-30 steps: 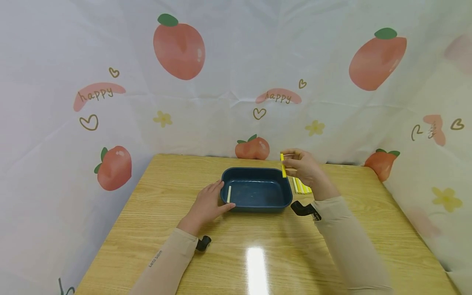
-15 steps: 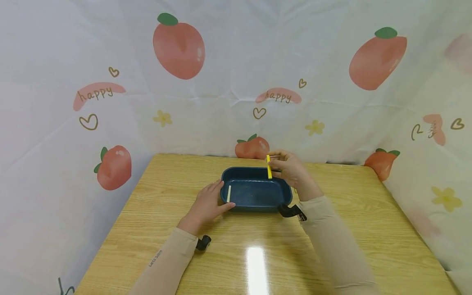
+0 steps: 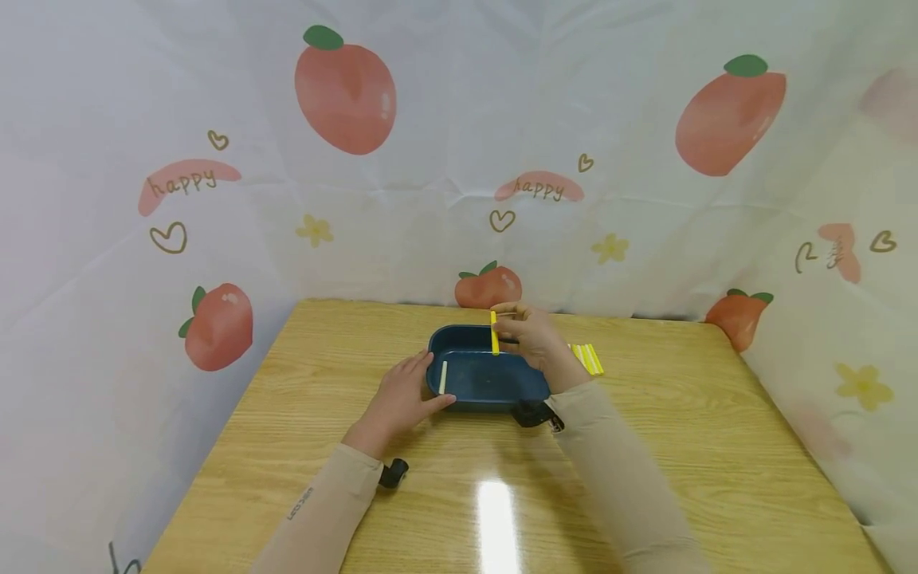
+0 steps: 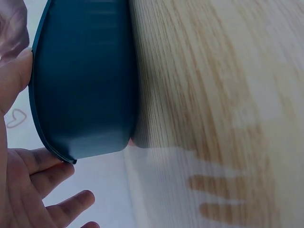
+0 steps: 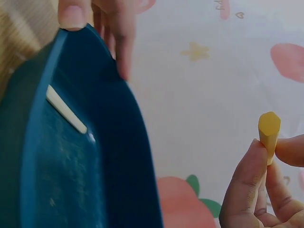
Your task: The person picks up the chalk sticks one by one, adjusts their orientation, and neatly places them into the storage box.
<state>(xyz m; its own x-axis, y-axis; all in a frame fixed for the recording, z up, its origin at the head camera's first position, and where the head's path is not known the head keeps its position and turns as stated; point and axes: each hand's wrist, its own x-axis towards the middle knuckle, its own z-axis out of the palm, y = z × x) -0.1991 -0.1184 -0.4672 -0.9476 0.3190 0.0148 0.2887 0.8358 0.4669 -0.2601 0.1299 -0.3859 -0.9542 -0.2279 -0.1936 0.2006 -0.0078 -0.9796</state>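
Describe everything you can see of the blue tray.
The blue tray is dark, deep-sided and rectangular with rounded corners, smooth, slightly glossy, perhaps plastic. It sits open side up on the wood-grain table, its long sides running left to right. One pale stick lies inside near its left end, which the left hand grips. The right hand partly hides its right end in the head view.

Beige sleeves (image 3: 620,482), black wrist cameras (image 3: 393,473)

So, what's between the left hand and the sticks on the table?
Blue tray, white stick inside, and the right hand holding a yellow stick; head view.
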